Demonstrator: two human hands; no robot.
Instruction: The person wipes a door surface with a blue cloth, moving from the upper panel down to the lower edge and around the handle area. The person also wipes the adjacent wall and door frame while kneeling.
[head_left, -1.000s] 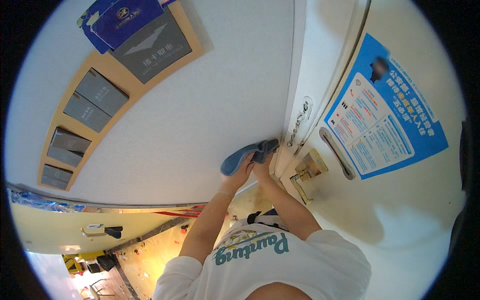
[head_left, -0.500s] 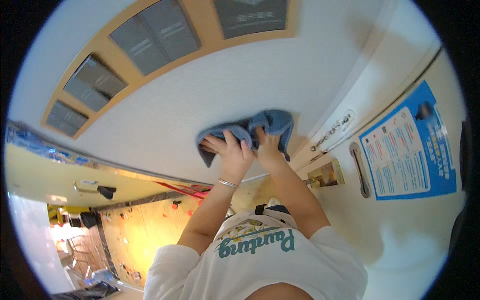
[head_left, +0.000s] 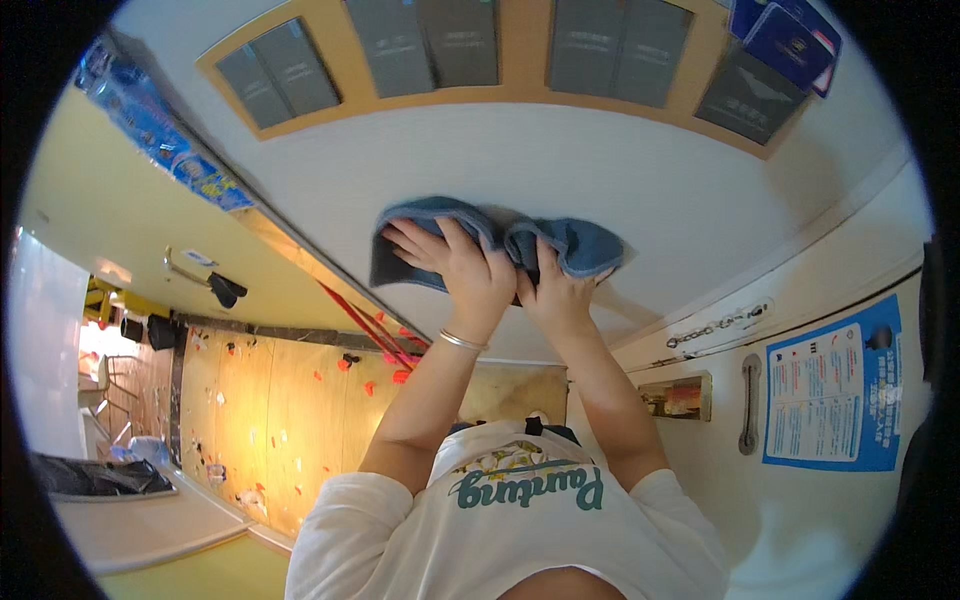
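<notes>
here, seen from a head camera, a person presses a blue cloth (head_left: 470, 245) flat against a white door (head_left: 660, 180) with both hands. the cloth is soft, thick terry, bunched into two rounded humps, and its long axis runs left to right across the picture, tilting slightly down at the right end. the left hand (head_left: 455, 262) lies spread on the left half, fingers (head_left: 425, 238) open and pointing up and left, palm flat on the fabric rather than gripping it. a thin silver bracelet (head_left: 462, 342) circles that wrist. the right hand (head_left: 555, 290) sits just beside it, touching it, with fingers curled over the cloth's right hump, pinching a fold. above the cloth, the door has a tan wooden frame (head_left: 520, 85) holding dark grey glass panes. to the right, on a cream wall, hang a metal chain latch (head_left: 720, 325), a grey handle (head_left: 748, 400) and a blue poster (head_left: 830, 395). the person wears a white t-shirt (head_left: 520, 530) with green lettering.
</notes>
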